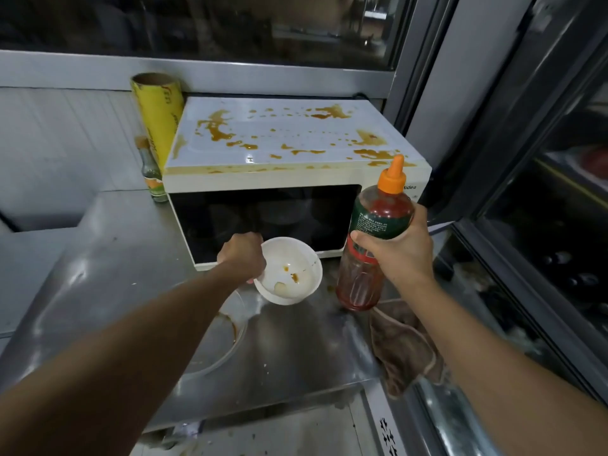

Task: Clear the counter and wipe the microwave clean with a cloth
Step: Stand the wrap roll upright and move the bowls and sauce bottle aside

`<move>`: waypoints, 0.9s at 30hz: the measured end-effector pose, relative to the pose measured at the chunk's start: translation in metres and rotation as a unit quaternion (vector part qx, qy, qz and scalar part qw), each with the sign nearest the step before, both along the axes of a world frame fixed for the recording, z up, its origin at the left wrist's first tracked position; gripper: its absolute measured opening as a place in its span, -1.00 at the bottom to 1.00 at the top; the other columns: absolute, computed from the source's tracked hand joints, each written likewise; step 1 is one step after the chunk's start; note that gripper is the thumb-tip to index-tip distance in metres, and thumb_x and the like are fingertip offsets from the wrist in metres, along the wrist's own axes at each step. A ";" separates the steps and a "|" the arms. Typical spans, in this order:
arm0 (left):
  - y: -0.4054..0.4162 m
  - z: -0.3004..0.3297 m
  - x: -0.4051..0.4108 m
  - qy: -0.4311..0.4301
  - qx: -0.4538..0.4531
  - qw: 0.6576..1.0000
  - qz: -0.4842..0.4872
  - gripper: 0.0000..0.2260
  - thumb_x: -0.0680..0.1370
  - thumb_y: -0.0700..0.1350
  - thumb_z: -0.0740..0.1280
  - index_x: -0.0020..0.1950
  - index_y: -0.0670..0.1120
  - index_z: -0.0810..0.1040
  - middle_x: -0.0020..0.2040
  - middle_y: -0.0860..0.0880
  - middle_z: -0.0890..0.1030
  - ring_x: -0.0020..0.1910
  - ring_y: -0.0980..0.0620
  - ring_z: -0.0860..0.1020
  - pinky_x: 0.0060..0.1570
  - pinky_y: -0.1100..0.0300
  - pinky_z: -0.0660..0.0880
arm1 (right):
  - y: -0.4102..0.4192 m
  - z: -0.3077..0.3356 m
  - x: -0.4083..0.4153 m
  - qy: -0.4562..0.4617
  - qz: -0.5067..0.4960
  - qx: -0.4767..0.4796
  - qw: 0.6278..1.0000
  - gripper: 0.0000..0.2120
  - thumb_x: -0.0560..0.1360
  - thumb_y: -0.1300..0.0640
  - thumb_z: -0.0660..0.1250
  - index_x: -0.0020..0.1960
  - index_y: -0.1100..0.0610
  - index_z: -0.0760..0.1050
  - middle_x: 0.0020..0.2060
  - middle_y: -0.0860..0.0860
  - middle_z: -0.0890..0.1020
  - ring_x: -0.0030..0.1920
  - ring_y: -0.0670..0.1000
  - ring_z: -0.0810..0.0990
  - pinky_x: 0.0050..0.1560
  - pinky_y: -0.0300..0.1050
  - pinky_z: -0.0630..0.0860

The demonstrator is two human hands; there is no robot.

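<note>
1. There is one microwave (289,179), one white bowl (289,271), one sauce bottle (375,238), one brown cloth (404,350) and one clear lid (220,337).
2. The left hand (243,258) grips the bowl's rim, just in front of the microwave door.
3. The right hand (401,248) is curled round the sauce bottle, lifted off the steel counter (131,264).
4. The microwave stands at the counter's back, its top splashed with brown sauce.
5. The cloth lies at the counter's right edge.
6. A yellow roll (159,116) and a small glass bottle (153,176) stand left of the microwave.
</note>
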State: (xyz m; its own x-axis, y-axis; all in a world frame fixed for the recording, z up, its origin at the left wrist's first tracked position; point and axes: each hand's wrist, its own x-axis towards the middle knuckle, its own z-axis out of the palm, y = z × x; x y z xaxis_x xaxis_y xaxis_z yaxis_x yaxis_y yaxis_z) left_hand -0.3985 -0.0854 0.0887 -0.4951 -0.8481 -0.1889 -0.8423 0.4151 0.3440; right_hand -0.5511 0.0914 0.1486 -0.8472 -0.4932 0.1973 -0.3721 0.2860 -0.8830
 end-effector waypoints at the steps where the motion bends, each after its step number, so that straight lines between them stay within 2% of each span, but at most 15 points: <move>1: 0.001 0.007 0.005 0.010 -0.003 1.000 0.003 -0.71 0.43 -0.31 0.33 0.12 -0.12 0.57 -0.06 -0.17 0.62 -0.10 -0.18 0.63 -0.10 -0.01 0.61 | 0.000 0.004 0.002 0.004 0.001 -0.003 1.000 -0.23 0.15 0.03 0.61 0.25 -0.05 0.30 0.01 -0.17 0.50 0.04 -0.10 0.50 0.07 -0.20 0.43; 6: -0.004 0.037 0.041 0.021 -0.034 0.999 0.021 -0.73 0.45 -0.30 0.29 0.11 -0.12 0.57 -0.09 -0.13 0.62 -0.12 -0.12 0.60 -0.21 0.13 0.54 | -0.004 0.030 0.018 0.001 0.028 -0.011 1.000 -0.23 0.17 0.04 0.60 0.27 -0.02 0.29 -0.01 -0.16 0.48 0.02 -0.09 0.48 0.06 -0.18 0.42; 9: -0.008 0.049 0.072 0.037 -0.009 0.998 0.048 -0.72 0.43 -0.33 0.30 0.10 -0.13 0.58 -0.14 -0.09 0.60 -0.21 -0.09 0.60 -0.19 0.08 0.60 | -0.013 0.040 0.034 0.004 0.046 -0.020 0.999 -0.23 0.17 0.04 0.60 0.27 -0.01 0.30 0.00 -0.16 0.49 0.03 -0.08 0.49 0.07 -0.17 0.42; 12: -0.008 0.053 0.104 0.045 0.014 0.996 0.078 -0.70 0.43 -0.35 0.32 0.11 -0.11 0.57 -0.03 -0.14 0.64 -0.20 -0.10 0.65 -0.16 0.03 0.63 | -0.023 0.045 0.053 -0.002 0.071 -0.020 0.997 -0.23 0.17 0.03 0.60 0.27 -0.01 0.30 0.03 -0.14 0.51 0.04 -0.07 0.50 0.09 -0.16 0.44; 14: -0.008 0.049 0.124 0.056 0.030 0.993 0.099 -0.68 0.42 -0.36 0.32 0.12 -0.10 0.57 -0.01 -0.15 0.64 -0.20 -0.10 0.66 -0.15 0.02 0.63 | -0.031 0.045 0.065 -0.008 0.085 -0.023 0.996 -0.24 0.17 0.03 0.60 0.27 0.00 0.30 0.05 -0.12 0.53 0.06 -0.05 0.51 0.11 -0.14 0.46; 19: -0.005 0.027 0.161 0.063 0.053 0.988 0.132 -0.69 0.39 -0.36 0.32 0.08 -0.11 0.58 -0.13 -0.14 0.68 -0.25 -0.09 0.67 -0.16 0.04 0.63 | -0.049 0.037 0.093 -0.018 0.114 -0.018 0.993 -0.22 0.18 0.03 0.60 0.29 0.03 0.30 0.05 -0.11 0.52 0.08 -0.05 0.52 0.14 -0.14 0.46; 27: 0.003 -0.020 0.179 0.082 0.089 0.979 0.162 -0.70 0.36 -0.32 0.34 0.06 -0.10 0.57 -0.06 -0.17 0.65 -0.15 -0.17 0.65 -0.11 -0.01 0.62 | -0.064 0.015 0.111 -0.013 0.127 0.001 0.992 -0.20 0.16 0.02 0.60 0.29 0.00 0.30 0.04 -0.14 0.50 0.07 -0.09 0.50 0.13 -0.18 0.44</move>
State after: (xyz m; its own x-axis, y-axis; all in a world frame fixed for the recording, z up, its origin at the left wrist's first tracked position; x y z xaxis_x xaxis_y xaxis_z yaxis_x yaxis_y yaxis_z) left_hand -0.2195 -0.0821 0.0686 -0.2420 -0.9266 -0.2879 -0.8471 0.0571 0.5283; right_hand -0.4402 0.0272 0.1635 -0.7009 -0.6911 0.1765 -0.4096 0.1874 -0.8928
